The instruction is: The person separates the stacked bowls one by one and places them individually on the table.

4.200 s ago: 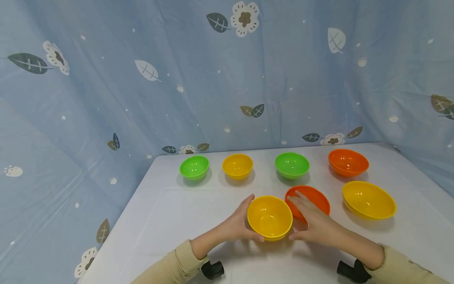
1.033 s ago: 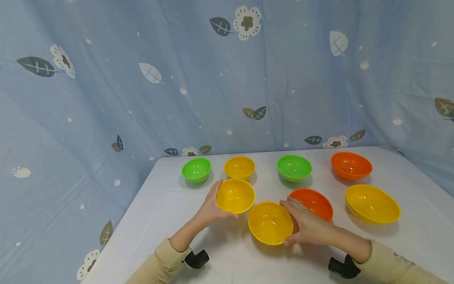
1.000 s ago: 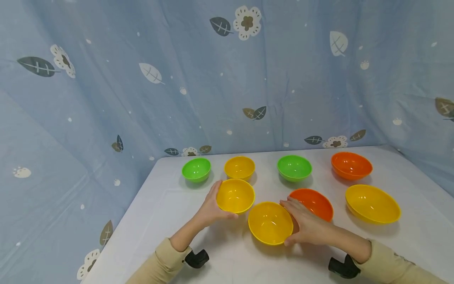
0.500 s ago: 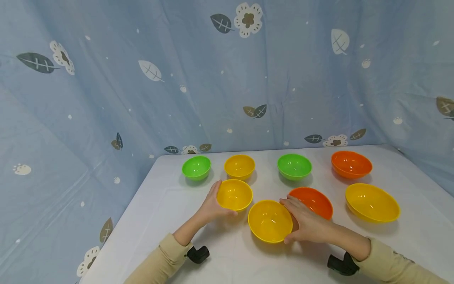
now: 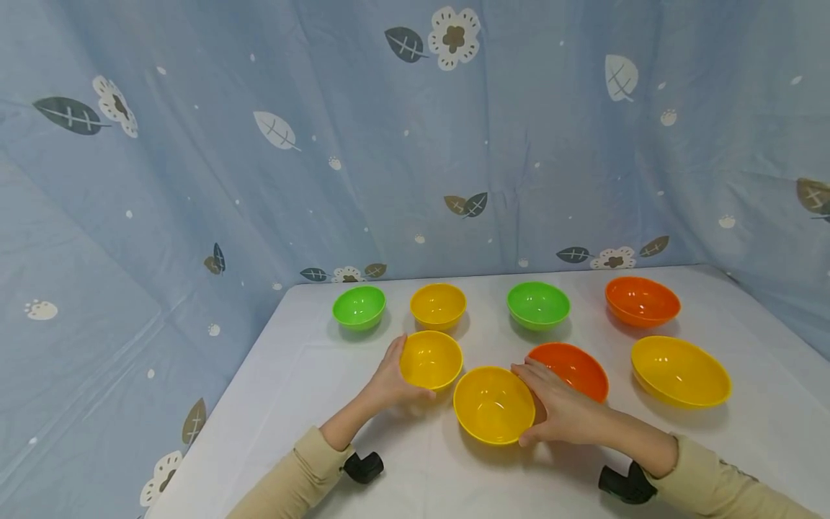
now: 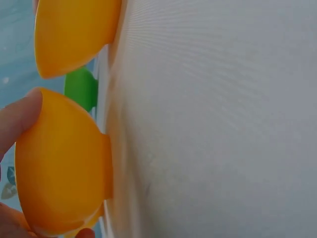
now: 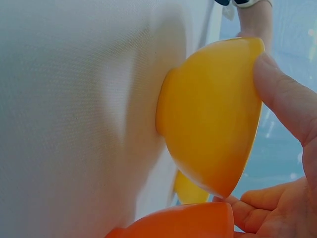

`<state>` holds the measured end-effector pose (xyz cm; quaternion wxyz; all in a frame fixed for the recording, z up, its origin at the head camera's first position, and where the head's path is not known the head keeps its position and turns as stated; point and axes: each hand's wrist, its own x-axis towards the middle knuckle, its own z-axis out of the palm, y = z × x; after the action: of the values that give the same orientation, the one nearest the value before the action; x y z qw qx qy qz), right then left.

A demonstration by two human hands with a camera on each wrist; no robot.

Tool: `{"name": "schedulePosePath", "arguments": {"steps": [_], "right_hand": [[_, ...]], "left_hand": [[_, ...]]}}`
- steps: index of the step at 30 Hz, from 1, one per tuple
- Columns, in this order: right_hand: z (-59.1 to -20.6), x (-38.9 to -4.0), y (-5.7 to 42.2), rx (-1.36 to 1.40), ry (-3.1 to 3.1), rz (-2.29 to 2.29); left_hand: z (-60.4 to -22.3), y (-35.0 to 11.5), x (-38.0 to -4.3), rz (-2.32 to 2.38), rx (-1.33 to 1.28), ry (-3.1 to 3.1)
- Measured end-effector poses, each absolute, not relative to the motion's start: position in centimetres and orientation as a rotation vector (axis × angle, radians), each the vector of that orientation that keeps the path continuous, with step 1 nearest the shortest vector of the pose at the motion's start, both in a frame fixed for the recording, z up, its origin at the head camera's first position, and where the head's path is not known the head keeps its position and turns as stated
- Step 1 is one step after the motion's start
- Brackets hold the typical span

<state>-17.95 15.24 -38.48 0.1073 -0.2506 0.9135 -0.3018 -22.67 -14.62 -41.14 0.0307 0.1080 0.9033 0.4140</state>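
My left hand (image 5: 392, 382) holds a yellow bowl (image 5: 431, 360) by its left side, thumb and fingers spread around the rim. In the left wrist view this bowl (image 6: 64, 163) stands upright, its foot right at the white cloth. Close to its lower right is a slightly larger-looking yellow bowl (image 5: 494, 405), which my right hand (image 5: 560, 411) grips at the right rim. The right wrist view shows the thumb on the rim of that bowl (image 7: 213, 114), its base at the cloth. Partly hidden behind the right hand sits an orange bowl (image 5: 573, 369).
Along the back stand a small green bowl (image 5: 359, 308), a yellow bowl (image 5: 438, 306), a larger green bowl (image 5: 538, 305) and an orange bowl (image 5: 642, 302). A large yellow bowl (image 5: 681, 371) is at the right. A patterned blue curtain (image 5: 363, 144) hangs behind the table (image 5: 279, 404).
Earlier the two yellow bowls were nested between my hands. The left hand has since lifted one out, moved it left and back, and lowered it slightly. The right hand's bowl stays put lately.
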Motion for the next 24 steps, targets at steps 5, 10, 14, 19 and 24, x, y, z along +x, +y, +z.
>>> {"name": "schedulePosePath", "arguments": {"steps": [5, 10, 14, 19, 24], "right_hand": [[-38.5, -17.9, 15.3, -0.735, 2.687, -0.885], [-38.6, -17.9, 15.3, -0.725, 2.677, -0.889], [-38.6, -17.9, 15.3, -0.745, 2.69, -0.883], [-38.6, -17.9, 15.3, -0.756, 2.704, -0.868], [-38.5, -17.8, 15.3, -0.767, 2.708, -0.863]], "left_hand": [[-41.2, -14.6, -22.4, 1.239, 0.312, 2.791], [-41.2, -14.5, -22.1, 1.202, 0.298, 2.799], [-41.3, -14.5, -22.0, 1.192, 0.299, 2.803], [-41.1, -14.4, -21.7, 1.188, 0.304, 2.802], [-41.0, -14.5, -21.5, 1.184, 0.317, 2.806]]}}
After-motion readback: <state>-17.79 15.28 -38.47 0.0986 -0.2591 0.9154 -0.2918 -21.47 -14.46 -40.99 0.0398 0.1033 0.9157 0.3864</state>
